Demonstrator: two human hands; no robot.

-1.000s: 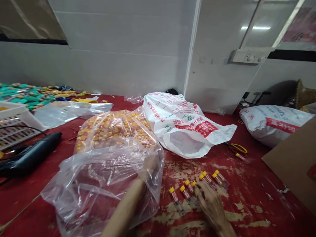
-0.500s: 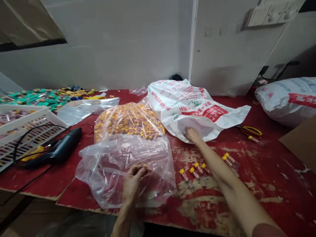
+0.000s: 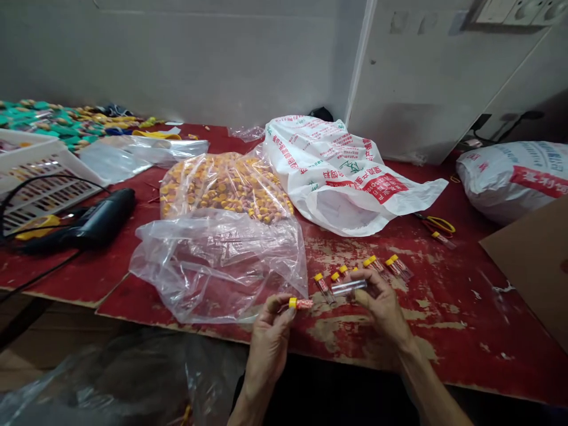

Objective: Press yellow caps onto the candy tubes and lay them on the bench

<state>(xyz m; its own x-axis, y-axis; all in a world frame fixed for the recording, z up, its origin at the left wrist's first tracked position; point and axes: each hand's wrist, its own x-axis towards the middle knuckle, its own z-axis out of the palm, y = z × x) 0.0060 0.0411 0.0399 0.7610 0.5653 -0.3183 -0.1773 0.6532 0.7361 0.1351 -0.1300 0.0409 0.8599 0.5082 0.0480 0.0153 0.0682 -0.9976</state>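
Observation:
My left hand [image 3: 271,331] pinches a small yellow-capped insert [image 3: 299,303] with a reddish body, held sideways over the table's front edge. My right hand [image 3: 382,302] holds a clear empty tube [image 3: 349,287] level, its open end pointing toward the insert; the two pieces are a short gap apart. Just beyond my hands lie several finished yellow-capped tubes [image 3: 377,266] on the worn red table [image 3: 444,296]. A clear plastic bag [image 3: 217,260] lies open to the left, its far end full of yellow-capped pieces [image 3: 222,186].
A white printed bag [image 3: 337,171] lies open behind the tubes. Yellow-handled scissors [image 3: 437,223] lie to the right, with a white sack [image 3: 510,177] and cardboard [image 3: 532,266] beyond. On the left are a black heat gun [image 3: 89,222] and a white basket [image 3: 39,177].
My right hand has come back from the white bag's mouth holding a clear tube. My left hand has left the clear bag with a yellow-capped insert. Both now meet at the table's front edge.

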